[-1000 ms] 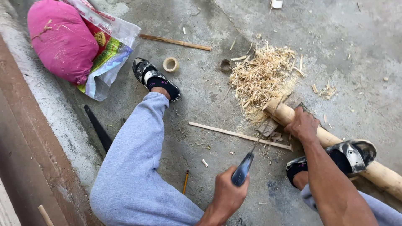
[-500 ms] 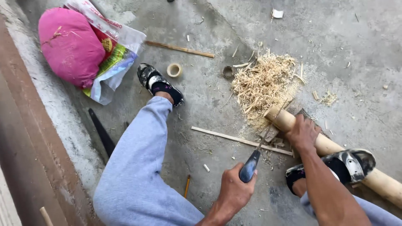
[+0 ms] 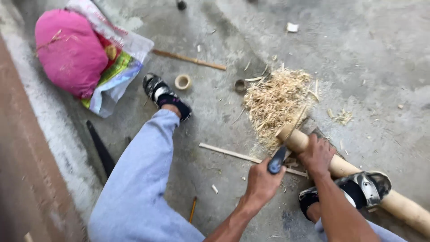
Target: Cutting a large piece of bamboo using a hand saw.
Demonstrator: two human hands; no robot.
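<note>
I sit on a concrete floor with a thick bamboo pole lying at the right. My right hand grips the pole close to its cut end. My left hand is closed around a blue-handled cutting tool, whose blade reaches up against the pole's end. My sandalled right foot rests on the pole behind my right hand. A heap of pale bamboo shavings lies just beyond the pole's end.
My left leg in grey trousers stretches to a sandalled foot. A pink bundle lies on a printed sack at top left. Two bamboo rings, thin sticks, a split strip and a dark saw blade lie around.
My left hand has moved the blue-handled tool up and to the right, onto the pole's end. My right hand stays on the pole. The view has shifted slightly.
</note>
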